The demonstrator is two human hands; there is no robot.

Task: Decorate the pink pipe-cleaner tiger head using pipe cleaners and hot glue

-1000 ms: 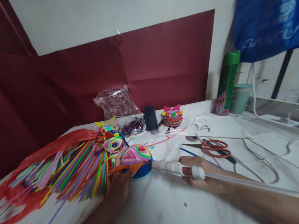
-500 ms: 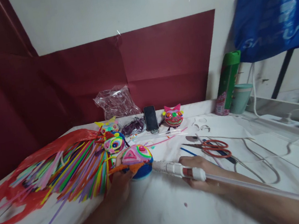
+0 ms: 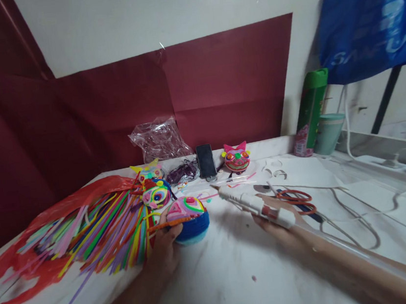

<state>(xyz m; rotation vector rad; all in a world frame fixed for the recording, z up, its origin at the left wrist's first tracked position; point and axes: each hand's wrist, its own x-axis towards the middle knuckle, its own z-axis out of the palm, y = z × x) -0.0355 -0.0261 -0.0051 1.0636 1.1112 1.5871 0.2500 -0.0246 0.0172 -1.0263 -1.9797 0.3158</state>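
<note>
My left hand is closed on a round craft head, pink and white on top with a red eye, blue underneath. An orange pipe cleaner lies along its side by my fingers. In my right hand is a white glue gun, its nozzle raised and apart from the head. Just behind my left hand sits a second craft head with a blue eye. The fingers of my left hand are partly hidden behind the head.
Many pipe cleaners spread over a red plastic bag at left. Orange-handled scissors and cables lie right. Along the back stand a phone, a pink craft head, a green spray can and a cup.
My right hand has drawn the glue gun away from the head, to the right, with its nozzle now tipped up. The orange pipe cleaner now lies straighter along the head's side.
</note>
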